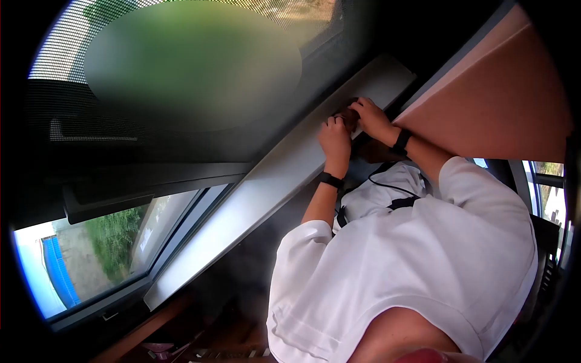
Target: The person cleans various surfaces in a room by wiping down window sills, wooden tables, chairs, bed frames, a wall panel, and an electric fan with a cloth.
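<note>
Both hands are close together over the white windowsill, near its far end. My left hand has its fingers curled against a small brown object that is too dark to name. From the other side, my right hand bends its fingers onto the same object. The object lies between the two hands at the sill's surface. Each wrist wears a black band. Parts of the object are hidden by the fingers.
The long white windowsill runs diagonally beside a window with a dark frame and handle. A mesh screen is at upper left. A pinkish wall stands at right. A dark cord crosses white cloth below the hands.
</note>
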A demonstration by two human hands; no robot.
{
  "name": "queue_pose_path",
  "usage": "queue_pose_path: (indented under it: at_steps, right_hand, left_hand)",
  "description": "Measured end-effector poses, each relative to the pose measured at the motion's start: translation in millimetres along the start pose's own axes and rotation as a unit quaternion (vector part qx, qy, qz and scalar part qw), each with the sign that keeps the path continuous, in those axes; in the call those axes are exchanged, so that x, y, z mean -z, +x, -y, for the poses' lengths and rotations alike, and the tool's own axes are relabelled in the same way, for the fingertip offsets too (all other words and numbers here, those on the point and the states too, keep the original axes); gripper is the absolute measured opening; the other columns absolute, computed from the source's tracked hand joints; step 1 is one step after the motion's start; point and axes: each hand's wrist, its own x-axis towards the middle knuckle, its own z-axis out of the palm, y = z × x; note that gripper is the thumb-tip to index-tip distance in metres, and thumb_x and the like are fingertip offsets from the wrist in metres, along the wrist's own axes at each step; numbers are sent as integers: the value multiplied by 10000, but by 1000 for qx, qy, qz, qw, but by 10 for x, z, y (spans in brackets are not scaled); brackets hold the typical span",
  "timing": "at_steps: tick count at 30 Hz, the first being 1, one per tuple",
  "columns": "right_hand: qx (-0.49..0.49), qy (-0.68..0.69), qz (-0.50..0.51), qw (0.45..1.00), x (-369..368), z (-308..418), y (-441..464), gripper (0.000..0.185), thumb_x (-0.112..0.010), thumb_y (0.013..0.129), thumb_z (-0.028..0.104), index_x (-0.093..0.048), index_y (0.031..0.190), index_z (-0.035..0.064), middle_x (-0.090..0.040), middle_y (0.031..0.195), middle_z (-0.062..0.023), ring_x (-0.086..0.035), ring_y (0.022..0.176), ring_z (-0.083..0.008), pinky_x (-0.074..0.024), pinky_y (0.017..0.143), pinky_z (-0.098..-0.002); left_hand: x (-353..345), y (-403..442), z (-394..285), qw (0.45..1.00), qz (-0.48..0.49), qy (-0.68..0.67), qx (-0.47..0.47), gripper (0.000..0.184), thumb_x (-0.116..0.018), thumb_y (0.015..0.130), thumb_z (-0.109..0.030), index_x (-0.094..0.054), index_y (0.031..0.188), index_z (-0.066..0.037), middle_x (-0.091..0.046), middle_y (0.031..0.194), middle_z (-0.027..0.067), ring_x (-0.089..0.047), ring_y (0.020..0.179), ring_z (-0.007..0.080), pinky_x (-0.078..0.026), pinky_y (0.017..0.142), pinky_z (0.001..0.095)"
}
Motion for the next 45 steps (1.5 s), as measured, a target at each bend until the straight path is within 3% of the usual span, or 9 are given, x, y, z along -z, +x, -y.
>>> queue_pose_path:
  at_steps: [9, 13, 24, 27, 32, 35, 37, 41, 45]
  right_hand:
    - [82, 146, 113, 979, -203, -49, -64, 432, -600, 723, -88, -628, 1144, 7, -560, 1098, -172, -541, 1063, -379, -472, 939, -419]
    - [72, 144, 62, 985, -267, -300, 189, 444, -615, 738, -71, -616, 1175, 8, -565, 1099, -178, -562, 1047, -376, -491, 904, -416]
    - [11, 57, 21, 998, 0, -1835, 625, 503, -607, 822, -58, -513, 1311, 19, -477, 1331, -237, -507, 1187, -441, -463, 996, -448]
    - [-61, 34, 62, 996, 468, -1634, 442, 501, -615, 805, -58, -516, 1290, 22, -494, 1292, -223, -499, 1186, -429, -449, 1003, -449]
    - [44, -9, 86, 995, 696, -1730, 138, 493, -625, 741, -80, -556, 1217, 28, -519, 1189, -198, -525, 1122, -397, -458, 972, -433]
    - [80, 44, 112, 989, 671, -1789, 141, 502, -628, 717, -91, -573, 1203, 22, -527, 1164, -192, -527, 1123, -391, -457, 981, -421]
    - [81, 74, 121, 987, 571, -1863, 215, 509, -627, 717, -90, -571, 1211, 20, -529, 1157, -190, -525, 1133, -391, -453, 989, -421]
    - [45, 105, 71, 991, 492, -1872, 431, 481, -607, 763, -88, -578, 1232, 18, -539, 1208, -207, -537, 1141, -403, -462, 990, -423]
    - [79, 24, -21, 996, 247, -2172, 780, 424, -582, 822, -70, -591, 1240, 2, -556, 1257, -218, -559, 1137, -399, -479, 979, -436]
  left_hand:
    - [-25, -473, 10, 993, 48, -16, 106, 126, -643, 881, -114, -623, 991, -56, -626, 1049, 83, -618, 928, 301, -540, 722, 401]
    - [-209, -48, -49, 991, 10, -24, 132, 152, -633, 885, -116, -622, 1021, -51, -630, 1054, 102, -623, 940, 308, -536, 727, 405]
    - [-1087, 1203, -848, 996, 6, 45, 72, 262, -655, 795, -76, -629, 1052, -36, -639, 1002, 113, -636, 916, 304, -574, 713, 365]
    - [-1102, 1172, -1074, 997, 10, 54, 47, 275, -650, 782, -87, -643, 1051, -30, -643, 987, 108, -631, 889, 297, -564, 668, 364]
    - [-1119, 745, -1196, 999, -18, 35, 15, 275, -665, 774, -87, -651, 1043, -32, -649, 1003, 108, -621, 858, 293, -550, 646, 389]
    - [-992, 589, -1235, 989, 112, 8, 97, 340, -692, 826, -158, -625, 1148, -72, -648, 1039, 127, -634, 959, 316, -546, 749, 423]
    - [-932, 653, -1269, 989, 90, -17, 115, 361, -691, 825, -159, -609, 1168, -79, -639, 1053, 126, -627, 972, 317, -539, 756, 438]
    - [-1088, 933, -1167, 992, 59, 0, 116, 403, -696, 813, -158, -577, 1191, -89, -621, 1081, 128, -624, 978, 311, -532, 735, 458]
    - [-1223, 1409, -1111, 996, -24, 38, 73, 215, -681, 763, -62, -659, 976, -38, -660, 997, 124, -658, 878, 317, -573, 683, 402]
